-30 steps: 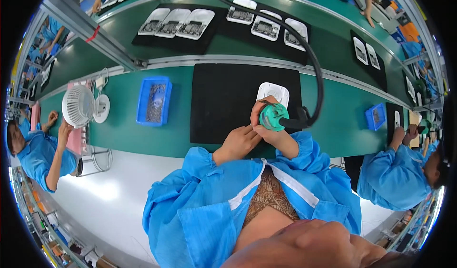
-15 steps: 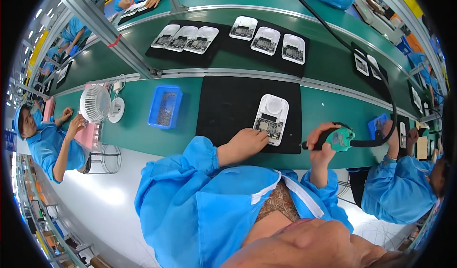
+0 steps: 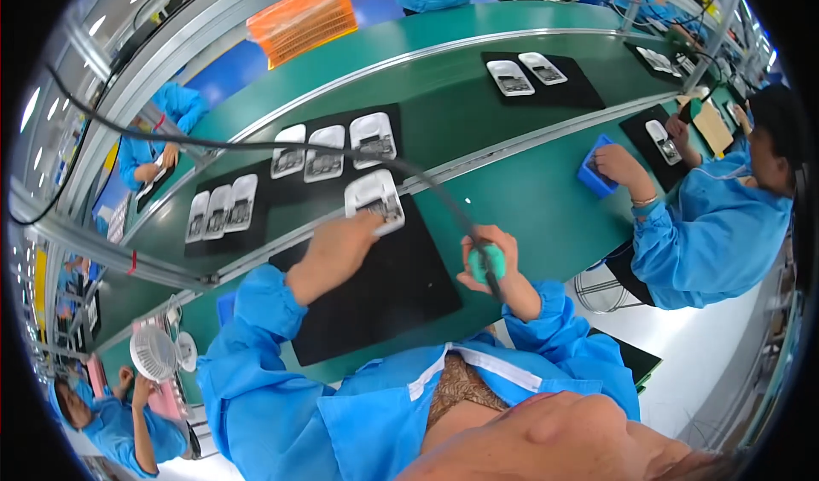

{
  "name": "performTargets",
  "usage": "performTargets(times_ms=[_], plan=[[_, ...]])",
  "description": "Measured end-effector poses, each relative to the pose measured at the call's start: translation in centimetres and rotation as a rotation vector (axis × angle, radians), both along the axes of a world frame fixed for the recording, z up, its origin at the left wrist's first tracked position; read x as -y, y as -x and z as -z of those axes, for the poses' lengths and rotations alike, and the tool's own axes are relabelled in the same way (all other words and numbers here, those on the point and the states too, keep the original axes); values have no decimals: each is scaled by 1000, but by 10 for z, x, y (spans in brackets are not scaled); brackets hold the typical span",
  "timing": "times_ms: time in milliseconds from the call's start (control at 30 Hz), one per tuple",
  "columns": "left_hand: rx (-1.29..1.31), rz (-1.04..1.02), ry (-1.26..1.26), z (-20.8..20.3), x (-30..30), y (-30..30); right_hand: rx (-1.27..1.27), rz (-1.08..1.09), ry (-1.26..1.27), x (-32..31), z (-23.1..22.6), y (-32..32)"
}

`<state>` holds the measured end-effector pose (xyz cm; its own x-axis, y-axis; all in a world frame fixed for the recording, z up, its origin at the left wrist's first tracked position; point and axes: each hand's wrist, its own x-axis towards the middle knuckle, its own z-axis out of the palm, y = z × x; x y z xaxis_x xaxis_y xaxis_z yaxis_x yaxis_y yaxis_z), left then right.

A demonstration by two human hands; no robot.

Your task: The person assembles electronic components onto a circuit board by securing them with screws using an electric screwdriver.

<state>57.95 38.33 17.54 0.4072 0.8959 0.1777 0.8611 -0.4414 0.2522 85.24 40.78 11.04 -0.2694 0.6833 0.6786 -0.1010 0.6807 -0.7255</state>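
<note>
Green bench (image 3: 546,199) slants across the workshop, divided by an aluminium rail (image 3: 529,144) from a darker green work line (image 3: 435,105). At the bench's far side, over the rail and the far edge of a black mat (image 3: 375,289), is a white plastic housing (image 3: 367,185): shallow, rounded at the corners, with a grey circuit board set in its near half. Fingers cover part of that board. The person's left hand (image 3: 333,252) grips the housing's near end, back of the hand upward; whether the housing rests on the rail or is held above it cannot be told.

The right hand (image 3: 510,269) is wrapped around a green power screwdriver (image 3: 486,264), just beyond the mat's right edge; the tool's tip is hidden. Its black cable (image 3: 431,186) arcs between the camera and the bench.

Close beyond the held housing, 3 similar housings (image 3: 325,154) bound the reach forward. Rightward, a broad stretch of green surface extends to a blue bin (image 3: 599,176), where a co-worker's hand (image 3: 621,165) reaches in.
</note>
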Motion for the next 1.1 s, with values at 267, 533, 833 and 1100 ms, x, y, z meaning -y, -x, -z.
performTargets(times_ms=[267,533,833,1100], plan=[[-9,83,-238,4,-143,-45,22,67,-505,-74,-14,-10],[-23,280,-275,51,-243,-137,-102,172,-405,-105,17,-30],[64,463,-418,92,-357,-292,-196,207,-338,-110,9,-56],[125,372,-604,125,-438,-416,-287,374,-214,-119,20,-62]])
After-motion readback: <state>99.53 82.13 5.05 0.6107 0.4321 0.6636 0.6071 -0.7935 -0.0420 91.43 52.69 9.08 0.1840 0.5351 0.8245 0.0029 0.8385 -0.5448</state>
